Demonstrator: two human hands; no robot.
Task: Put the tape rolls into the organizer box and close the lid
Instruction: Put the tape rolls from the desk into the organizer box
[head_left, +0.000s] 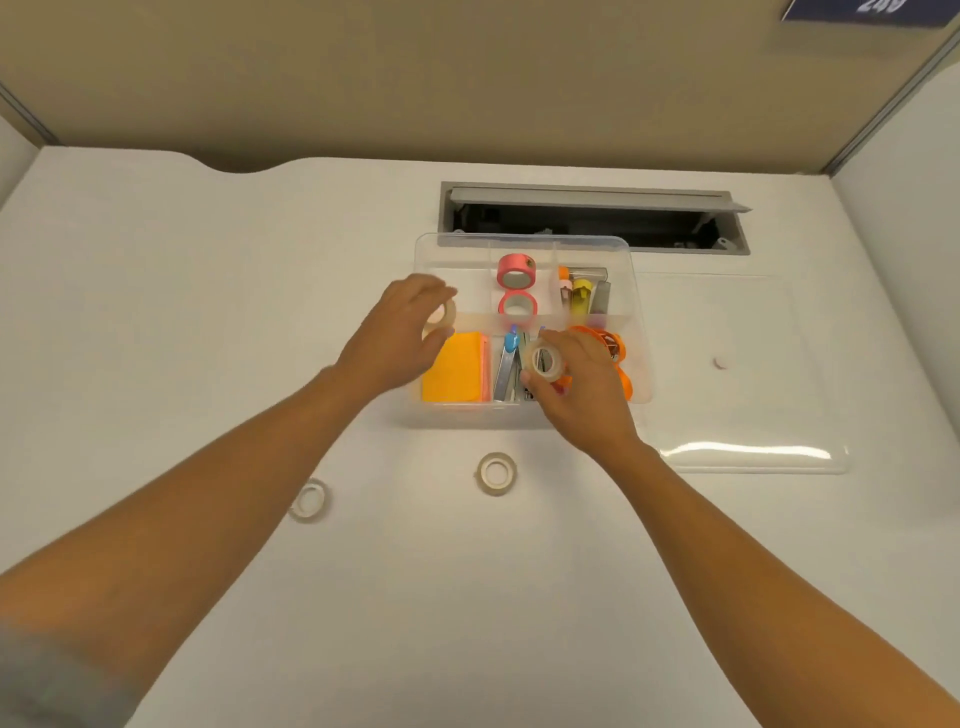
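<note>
**Both hands carrying tape over the open organizer**

I have my left hand (397, 332) over the near-left part of the clear organizer box (641, 364), fingers curled around a pale tape roll (441, 317) that sits at the box's left wall. My right hand (576, 384) is over the front middle compartments, pinching a clear tape roll (545, 361) between thumb and fingers, above the stapler (506, 371).

Inside the box I see two pink tape rolls (517, 270) in the back middle compartment, an orange notepad (454, 369) front left, and orange-handled scissors (615, 345) front right.

Two more clear tape rolls lie flat on the white surface (208, 322) in front of the box: one (496, 473) just ahead of its front edge, the other (309, 500) further left, beside my left forearm.

The transparent lid (753, 452) lies flat on the surface, to the right of the box and touching it.
</note>
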